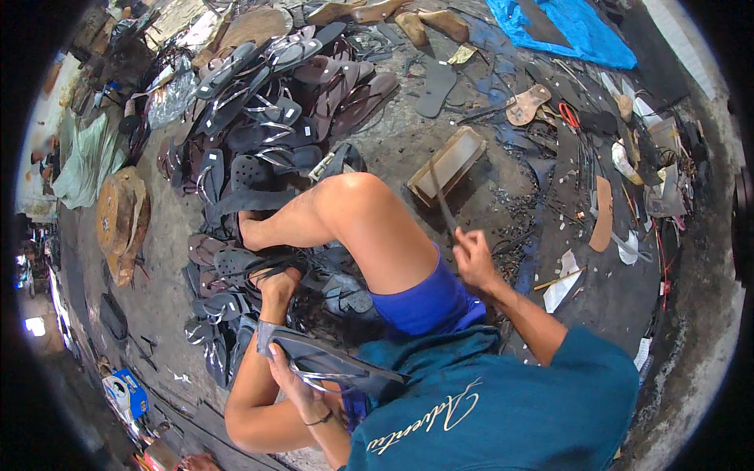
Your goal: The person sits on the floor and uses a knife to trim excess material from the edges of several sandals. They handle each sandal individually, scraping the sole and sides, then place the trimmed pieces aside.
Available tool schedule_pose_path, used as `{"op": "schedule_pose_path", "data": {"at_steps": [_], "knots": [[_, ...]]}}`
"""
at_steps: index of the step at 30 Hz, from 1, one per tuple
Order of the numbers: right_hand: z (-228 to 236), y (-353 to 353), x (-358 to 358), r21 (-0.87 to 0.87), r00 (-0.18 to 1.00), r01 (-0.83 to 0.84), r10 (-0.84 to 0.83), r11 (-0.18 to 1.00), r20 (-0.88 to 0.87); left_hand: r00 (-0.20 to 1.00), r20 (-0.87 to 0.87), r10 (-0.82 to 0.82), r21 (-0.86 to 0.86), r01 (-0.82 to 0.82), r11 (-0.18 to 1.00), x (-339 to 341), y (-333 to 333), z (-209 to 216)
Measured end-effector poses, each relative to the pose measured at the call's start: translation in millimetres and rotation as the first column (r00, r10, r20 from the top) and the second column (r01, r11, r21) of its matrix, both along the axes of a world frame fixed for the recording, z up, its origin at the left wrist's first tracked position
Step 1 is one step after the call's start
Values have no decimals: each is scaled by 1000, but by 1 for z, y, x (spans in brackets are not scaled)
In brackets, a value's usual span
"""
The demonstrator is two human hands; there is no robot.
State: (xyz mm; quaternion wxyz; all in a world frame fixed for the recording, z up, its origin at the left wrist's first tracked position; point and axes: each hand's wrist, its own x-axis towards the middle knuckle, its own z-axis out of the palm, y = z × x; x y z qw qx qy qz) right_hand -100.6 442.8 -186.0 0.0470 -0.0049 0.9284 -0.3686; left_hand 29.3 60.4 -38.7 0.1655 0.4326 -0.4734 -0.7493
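Observation:
My left hand (292, 383) grips a dark grey flip-flop (338, 361) with shiny silver straps, held tilted beside my lap. My right hand (474, 261) is closed round the near end of a long, narrow knife (444, 200). Its blade reaches up to a rectangular sharpening stone (454, 161) set in a wooden frame on the floor. The blade's far end lies over the stone's near side; I cannot tell whether it touches. A pile of flip-flops (290, 118) with silver straps lies beyond my bent knee.
Right of the stone lie red-handled scissors (569, 115), a tan sole (528, 105), a brown strip (602, 213) and scattered scraps. Wooden shoe lasts (428, 27) and a blue sheet (561, 39) are at the back. A round wooden block (123, 224) stands at the left.

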Motion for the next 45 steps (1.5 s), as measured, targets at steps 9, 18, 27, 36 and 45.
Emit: {"op": "schedule_pose_path", "data": {"at_steps": [9, 18, 27, 36, 45], "knots": [[4, 46, -150, 409, 959, 196, -87, 891, -270, 999, -21, -30, -24, 29, 999, -2, 1, 5], [13, 13, -3, -169, 994, -93, 101, 981, 44, 997, -75, -2, 98, 9, 995, -2, 9, 7], [-14, -9, -124, -506, 851, 439, -163, 742, 500, 998, -57, -24, 0, 24, 1000, -4, 11, 15], [-25, 100, -10, -340, 829, 541, -422, 769, 366, 996, -91, -19, 97, 28, 995, 2, 6, 5], [-8, 64, -138, 307, 918, 239, -111, 921, -381, 999, -34, 20, 18, -19, 1000, 0, 8, 11]]}}
